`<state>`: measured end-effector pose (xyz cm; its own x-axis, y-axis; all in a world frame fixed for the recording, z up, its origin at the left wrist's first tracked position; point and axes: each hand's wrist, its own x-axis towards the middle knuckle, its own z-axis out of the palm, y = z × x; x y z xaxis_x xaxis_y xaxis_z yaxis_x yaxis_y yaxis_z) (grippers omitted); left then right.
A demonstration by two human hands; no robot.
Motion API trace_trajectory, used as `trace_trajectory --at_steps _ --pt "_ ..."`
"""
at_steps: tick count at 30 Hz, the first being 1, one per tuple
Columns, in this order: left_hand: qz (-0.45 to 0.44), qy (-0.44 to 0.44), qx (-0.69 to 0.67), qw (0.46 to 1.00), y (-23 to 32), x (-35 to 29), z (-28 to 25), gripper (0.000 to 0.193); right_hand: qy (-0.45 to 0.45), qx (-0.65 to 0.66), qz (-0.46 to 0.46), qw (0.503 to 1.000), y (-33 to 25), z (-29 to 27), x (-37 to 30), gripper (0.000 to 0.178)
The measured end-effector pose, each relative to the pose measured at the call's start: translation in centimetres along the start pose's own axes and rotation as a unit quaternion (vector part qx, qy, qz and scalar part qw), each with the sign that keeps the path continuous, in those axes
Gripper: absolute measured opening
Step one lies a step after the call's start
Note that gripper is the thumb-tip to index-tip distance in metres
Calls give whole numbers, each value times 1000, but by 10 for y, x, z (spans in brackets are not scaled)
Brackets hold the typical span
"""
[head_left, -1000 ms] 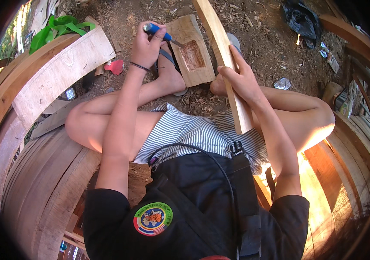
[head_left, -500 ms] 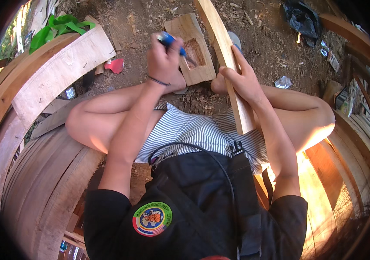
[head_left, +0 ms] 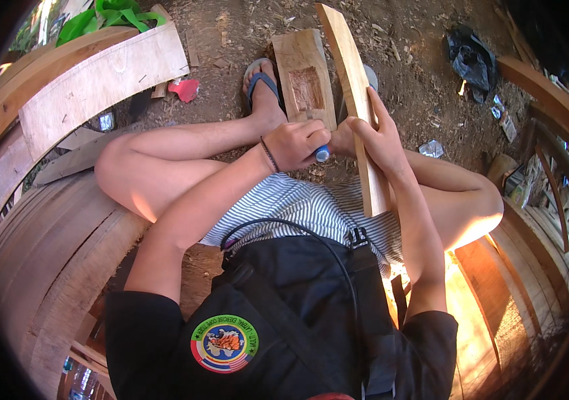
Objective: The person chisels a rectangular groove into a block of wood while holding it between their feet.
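My left hand [head_left: 296, 144] is closed round a blue-handled chisel [head_left: 322, 154]. Its handle end points toward me, and its blade is mostly hidden by the hand. Just beyond that hand, a wooden block [head_left: 328, 67] lies on the ground between my feet. A rough rectangular recess [head_left: 306, 89] is cut into its upper face. In my right hand [head_left: 380, 137] I grip a long, slightly curved piece of wood [head_left: 346, 57] near its middle. It slants from beyond the block back to my lap, its near end over my striped shorts [head_left: 298, 200].
Curved boards [head_left: 104, 73] stack up on my left, with green plastic [head_left: 111, 15] on top. More boards [head_left: 478, 293] lie on my right. A black plastic bag [head_left: 472, 57], a red scrap [head_left: 184, 89] and a clear crumpled wrapper [head_left: 431, 149] lie on the chip-strewn dirt.
My left hand has drawn the chisel back toward me, out of the recess, and turned its handle end toward my lap. The right hand still holds the wood piece, little changed.
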<state>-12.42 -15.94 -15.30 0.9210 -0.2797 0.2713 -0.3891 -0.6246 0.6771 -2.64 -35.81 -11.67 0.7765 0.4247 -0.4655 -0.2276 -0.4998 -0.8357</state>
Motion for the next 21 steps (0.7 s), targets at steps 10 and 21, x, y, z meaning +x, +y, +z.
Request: trace_trajectory --at_steps 10,21 --pt "-28 -15 -27 999 -12 2 -6 33 3 -6 33 999 -3 -1 -4 83" --pt "-301 126 -138 935 -85 37 -14 35 11 13 38 999 -6 -1 -2 88"
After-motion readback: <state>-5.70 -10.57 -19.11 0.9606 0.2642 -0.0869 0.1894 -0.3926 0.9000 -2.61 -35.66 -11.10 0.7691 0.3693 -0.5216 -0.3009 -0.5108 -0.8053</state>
